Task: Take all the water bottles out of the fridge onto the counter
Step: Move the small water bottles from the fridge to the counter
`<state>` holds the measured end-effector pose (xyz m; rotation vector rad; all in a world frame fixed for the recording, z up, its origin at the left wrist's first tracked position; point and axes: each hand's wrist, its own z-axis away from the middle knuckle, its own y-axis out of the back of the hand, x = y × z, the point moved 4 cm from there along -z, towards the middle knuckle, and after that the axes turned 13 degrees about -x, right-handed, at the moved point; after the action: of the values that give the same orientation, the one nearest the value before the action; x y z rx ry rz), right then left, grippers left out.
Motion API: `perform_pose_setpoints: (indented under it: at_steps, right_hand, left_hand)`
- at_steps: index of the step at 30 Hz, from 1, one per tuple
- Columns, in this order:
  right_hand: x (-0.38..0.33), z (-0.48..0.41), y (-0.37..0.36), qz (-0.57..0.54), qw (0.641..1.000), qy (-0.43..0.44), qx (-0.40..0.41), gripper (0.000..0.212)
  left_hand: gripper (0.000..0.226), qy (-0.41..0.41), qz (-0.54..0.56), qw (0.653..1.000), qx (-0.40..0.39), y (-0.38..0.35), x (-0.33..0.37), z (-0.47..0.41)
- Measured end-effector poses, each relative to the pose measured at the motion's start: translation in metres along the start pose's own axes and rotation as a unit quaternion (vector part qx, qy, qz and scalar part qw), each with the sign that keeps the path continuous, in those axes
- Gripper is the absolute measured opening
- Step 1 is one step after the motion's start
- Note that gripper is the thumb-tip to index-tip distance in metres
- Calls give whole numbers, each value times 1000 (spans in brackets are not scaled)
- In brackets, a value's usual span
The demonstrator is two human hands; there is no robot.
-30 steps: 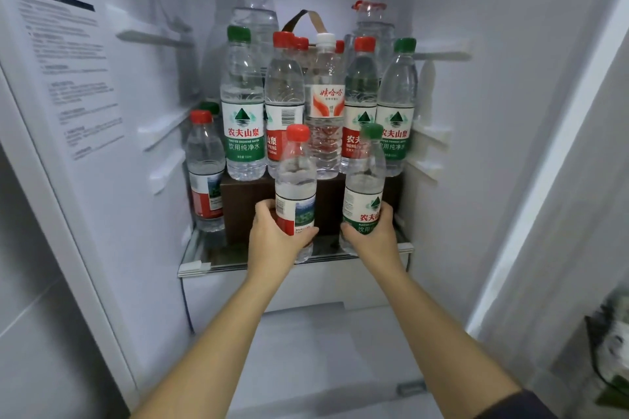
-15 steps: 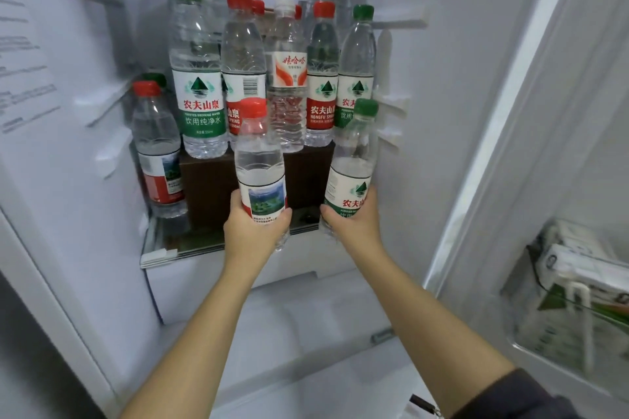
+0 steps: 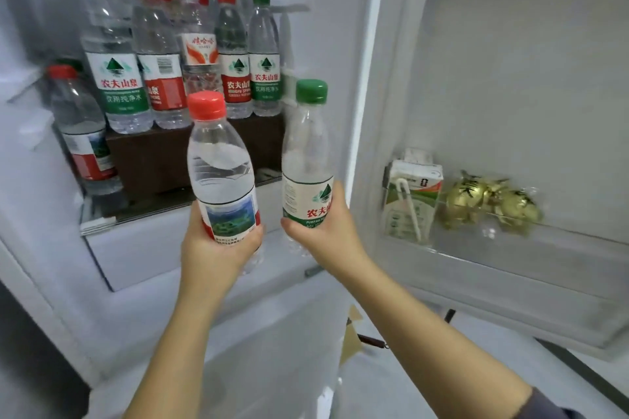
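My left hand (image 3: 214,248) grips a small red-capped water bottle (image 3: 218,160) round its lower part, held upright in front of the fridge shelf. My right hand (image 3: 326,231) grips a small green-capped water bottle (image 3: 308,153) the same way, just to the right. Both bottles are lifted clear of the glass shelf (image 3: 98,221). Behind them several taller bottles (image 3: 115,71) with red and green caps stand on a dark brown box (image 3: 153,156). Another small red-capped bottle (image 3: 81,136) stands at the shelf's left end. Two large jugs rise at the back.
The open fridge door is on the right; its shelf (image 3: 476,248) holds a drink carton (image 3: 410,201) with a straw and gold-wrapped items (image 3: 490,202). A white drawer front (image 3: 143,248) sits under the glass shelf. The fridge's right wall edge (image 3: 360,78) runs close to my right hand.
Both hands have pulled their bottles off the shelf, up and towards me. The view has swung right, so the door shelf with the carton is now in sight.
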<state>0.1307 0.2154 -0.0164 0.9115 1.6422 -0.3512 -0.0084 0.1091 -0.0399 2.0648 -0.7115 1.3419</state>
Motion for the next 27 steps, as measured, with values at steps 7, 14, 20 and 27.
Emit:
perform_pose_setpoints:
  at_steps: [7,14,20,27]
  right_hand:
    - [-6,123,68,19,999,-6,43,59]
    - [-3,250,162,51,986,-48,150,56]
    - [-11,342,228,83,962,-79,247,57]
    - [-13,421,304,98,915,-135,367,60]
  left_hand:
    - [64,-8,31,997,-68,-63,47,88]
    - [60,5,79,980,-183,-159,85,180]
    - [52,5,98,961,-261,-242,108,242]
    - [55,-42,88,933,-348,-335,140,281]
